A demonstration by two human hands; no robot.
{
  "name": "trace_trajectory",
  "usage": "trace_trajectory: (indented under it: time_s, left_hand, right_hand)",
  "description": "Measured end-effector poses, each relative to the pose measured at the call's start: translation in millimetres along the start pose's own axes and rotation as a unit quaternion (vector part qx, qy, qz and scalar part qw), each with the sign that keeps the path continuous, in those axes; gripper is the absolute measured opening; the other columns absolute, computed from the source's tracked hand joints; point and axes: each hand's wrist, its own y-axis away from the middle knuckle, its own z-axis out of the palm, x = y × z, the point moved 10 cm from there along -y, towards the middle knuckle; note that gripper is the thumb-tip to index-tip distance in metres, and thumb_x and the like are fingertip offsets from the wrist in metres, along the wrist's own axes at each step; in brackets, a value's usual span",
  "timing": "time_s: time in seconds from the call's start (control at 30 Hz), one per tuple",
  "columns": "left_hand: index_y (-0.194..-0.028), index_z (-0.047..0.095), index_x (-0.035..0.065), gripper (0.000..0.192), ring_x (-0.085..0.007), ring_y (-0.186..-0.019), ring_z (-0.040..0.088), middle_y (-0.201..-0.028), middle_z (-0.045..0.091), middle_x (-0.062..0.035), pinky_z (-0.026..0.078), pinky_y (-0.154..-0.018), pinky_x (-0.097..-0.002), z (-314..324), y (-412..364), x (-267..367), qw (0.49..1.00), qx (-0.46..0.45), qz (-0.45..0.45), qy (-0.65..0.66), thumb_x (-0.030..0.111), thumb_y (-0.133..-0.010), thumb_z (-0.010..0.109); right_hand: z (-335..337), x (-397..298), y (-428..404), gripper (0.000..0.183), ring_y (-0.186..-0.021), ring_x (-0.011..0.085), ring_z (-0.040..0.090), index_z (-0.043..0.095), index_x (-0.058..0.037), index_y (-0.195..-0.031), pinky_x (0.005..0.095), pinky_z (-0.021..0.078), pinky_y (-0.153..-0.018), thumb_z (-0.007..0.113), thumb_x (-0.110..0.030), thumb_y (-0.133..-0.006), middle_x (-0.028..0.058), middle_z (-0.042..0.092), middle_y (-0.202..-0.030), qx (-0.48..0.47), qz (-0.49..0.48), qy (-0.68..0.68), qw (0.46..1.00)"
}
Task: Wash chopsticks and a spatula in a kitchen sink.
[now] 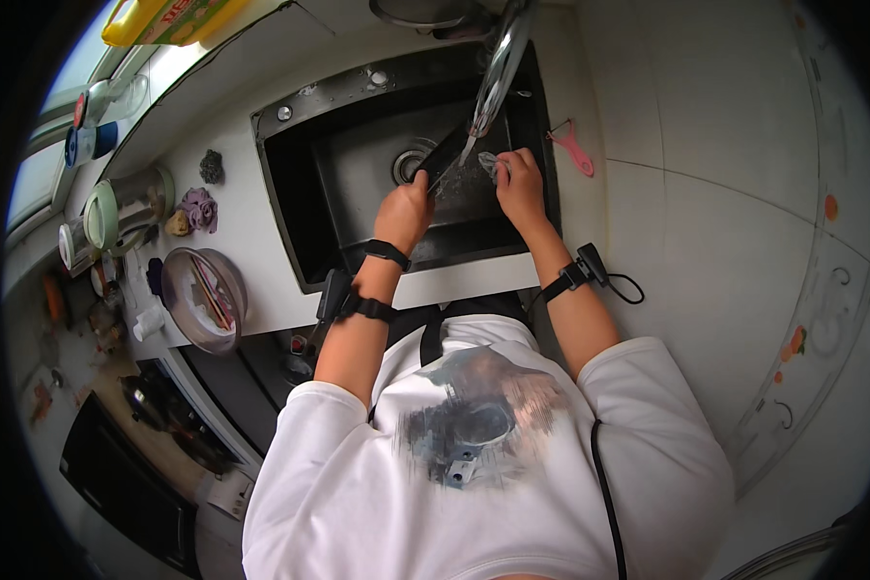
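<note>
My left hand [404, 214] grips the near end of a long dark, flat object [446, 152], which slants up to the right over the black sink [362, 210]. What exactly this object is, I cannot tell. Just right of it, my right hand [520, 185] pinches a crumpled, greyish, translucent piece [490, 164], perhaps a wet cloth or film. Between the two hands the chrome faucet [494, 87] points down, and water runs from its tip. Behind the dark object the round drain [408, 165] is partly hidden. Droplets lie on the sink floor.
A pink peeler [574, 149] lies right of the sink. On the left counter are a steel-wool scourer [212, 167], a purple cloth [200, 209], a green-lidded clear container [127, 206] and a translucent bowl [214, 297] with chopsticks. The tiled wall [696, 188] stands close at the right.
</note>
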Motion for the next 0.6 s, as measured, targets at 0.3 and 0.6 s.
trace_trajectory:
  time_s: [0.3, 0.6]
  left_hand:
    - [-0.082, 0.052, 0.01, 0.007, -0.0189, -0.055, 0.067, -0.064, 0.06, -0.0047, 0.053, -0.047, -0.0311, 14.4, 4.1, 30.4, 0.972, -0.017, 0.087, -0.219, 0.009, -0.086, 0.057]
    - [-0.083, 0.051, 0.0101, 0.007, -0.0181, -0.058, 0.066, -0.066, 0.057, -0.0022, 0.054, -0.051, -0.0309, 9.0, 13.8, 25.0, 0.963, -0.016, 0.104, -0.247, 0.01, -0.087, 0.057]
  right_hand:
    - [55.6, -41.8, -7.6, 0.007, -0.085, 0.0367, 0.064, 0.067, -0.0002, -0.089, 0.0433, 0.053, -0.076, 0.066, -0.005, -0.084, 0.0162, 0.061, -0.089, -0.124, -0.107, -0.018, 0.986]
    - [67.6, -58.5, 0.7, 0.007, -0.078, 0.0366, 0.063, 0.067, 0.0001, -0.079, 0.0442, 0.0529, -0.071, 0.064, -0.003, -0.085, 0.0179, 0.059, -0.079, -0.078, -0.123, -0.109, 0.983]
